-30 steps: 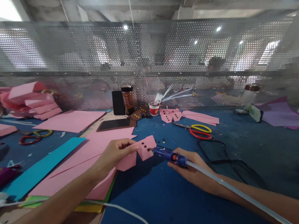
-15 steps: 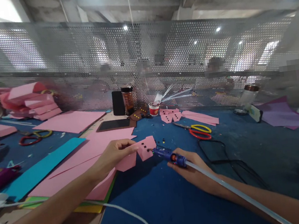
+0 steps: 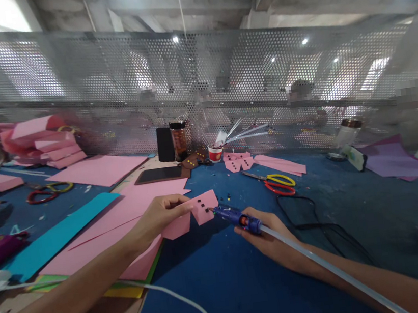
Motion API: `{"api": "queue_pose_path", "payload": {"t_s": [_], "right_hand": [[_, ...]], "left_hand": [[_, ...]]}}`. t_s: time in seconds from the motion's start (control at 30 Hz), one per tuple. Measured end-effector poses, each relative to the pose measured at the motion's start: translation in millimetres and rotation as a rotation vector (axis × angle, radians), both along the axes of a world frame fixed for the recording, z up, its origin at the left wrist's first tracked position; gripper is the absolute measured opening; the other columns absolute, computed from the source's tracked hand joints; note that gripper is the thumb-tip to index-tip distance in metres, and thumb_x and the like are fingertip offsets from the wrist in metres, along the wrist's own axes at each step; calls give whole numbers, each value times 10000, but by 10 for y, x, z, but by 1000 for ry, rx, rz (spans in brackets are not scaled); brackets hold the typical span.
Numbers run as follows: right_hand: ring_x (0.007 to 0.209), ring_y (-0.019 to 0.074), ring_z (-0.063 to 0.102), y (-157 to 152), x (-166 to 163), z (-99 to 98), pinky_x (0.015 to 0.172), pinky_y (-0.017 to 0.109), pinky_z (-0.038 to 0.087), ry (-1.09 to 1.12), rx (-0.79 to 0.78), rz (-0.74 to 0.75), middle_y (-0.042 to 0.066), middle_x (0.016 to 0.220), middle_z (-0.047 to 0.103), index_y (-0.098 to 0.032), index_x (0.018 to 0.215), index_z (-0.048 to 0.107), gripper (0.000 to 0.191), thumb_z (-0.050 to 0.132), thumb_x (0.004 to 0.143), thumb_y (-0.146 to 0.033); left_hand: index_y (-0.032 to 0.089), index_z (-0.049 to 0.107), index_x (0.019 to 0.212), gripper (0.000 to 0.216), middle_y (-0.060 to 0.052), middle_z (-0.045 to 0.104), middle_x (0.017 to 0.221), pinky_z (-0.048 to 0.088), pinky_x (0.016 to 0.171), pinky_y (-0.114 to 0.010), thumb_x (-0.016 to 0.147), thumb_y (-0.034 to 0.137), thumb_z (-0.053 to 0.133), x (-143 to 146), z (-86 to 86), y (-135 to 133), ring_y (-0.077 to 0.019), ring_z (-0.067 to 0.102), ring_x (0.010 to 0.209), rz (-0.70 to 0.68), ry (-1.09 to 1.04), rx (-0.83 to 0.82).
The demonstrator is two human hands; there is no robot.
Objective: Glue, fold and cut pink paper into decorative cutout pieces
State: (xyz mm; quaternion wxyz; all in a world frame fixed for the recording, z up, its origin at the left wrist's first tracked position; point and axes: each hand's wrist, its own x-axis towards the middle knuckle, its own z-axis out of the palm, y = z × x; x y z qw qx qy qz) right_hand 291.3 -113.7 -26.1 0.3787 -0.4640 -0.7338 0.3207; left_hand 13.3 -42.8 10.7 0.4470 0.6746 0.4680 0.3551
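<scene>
- The left hand (image 3: 159,215) pinches a pink paper piece (image 3: 204,206) above the blue counter (image 3: 249,284).
- The right hand (image 3: 268,236) is closed around a blue glue gun (image 3: 236,218); its nozzle touches the paper's edge.

a folded pink paper piece (image 3: 202,208) with small black squares is held up off the table; the blue glue gun (image 3: 236,218), clear stick trailing behind, touches its nozzle to the piece's edge.
</scene>
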Motion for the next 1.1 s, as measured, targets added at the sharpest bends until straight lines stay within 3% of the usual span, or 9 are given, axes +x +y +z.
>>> {"api": "queue_pose_path", "payload": {"t_s": [0.33,0.5,0.63,0.83,1.1], "right_hand": [[587,107,424,-11,-33,18,526,218,356,44,20,-31,-42,683,482,-212,843,554,210,615,904,-403],[518,113,461,60,-38,31,479,231,383,154,-44,-209,-34,647,537,-209,875,607,284,651,858,-489],[557,133,552,152,-9,63,555,267,479,241,-49,-344,9,767,651,-199,1008,663,357,679,823,-504],[488,106,519,127,-39,205,500,253,460,355,-105,-251,-20,689,623,-181,953,659,346,732,759,-458],[440,92,501,63,-3,283,462,238,440,374,-100,-243,-44,621,579,-178,843,637,233,708,750,-379]], "left_hand": [[169,758,799,401,-50,726,809,403,631,-255,735,564,728,3,-3,0,-191,599,743,-8,-4,20],[163,748,792,433,-60,716,781,403,583,-253,749,592,704,21,21,-27,-179,591,691,-47,-9,19],[165,744,809,436,-38,694,708,325,496,-233,776,596,684,105,106,-134,-128,515,554,-81,23,-25],[186,758,835,396,-30,700,719,298,496,-232,798,572,677,298,157,-259,-130,512,566,-105,68,28],[183,762,837,411,-24,687,718,349,521,-234,785,581,679,505,144,-265,-136,536,590,-121,64,84]]}}
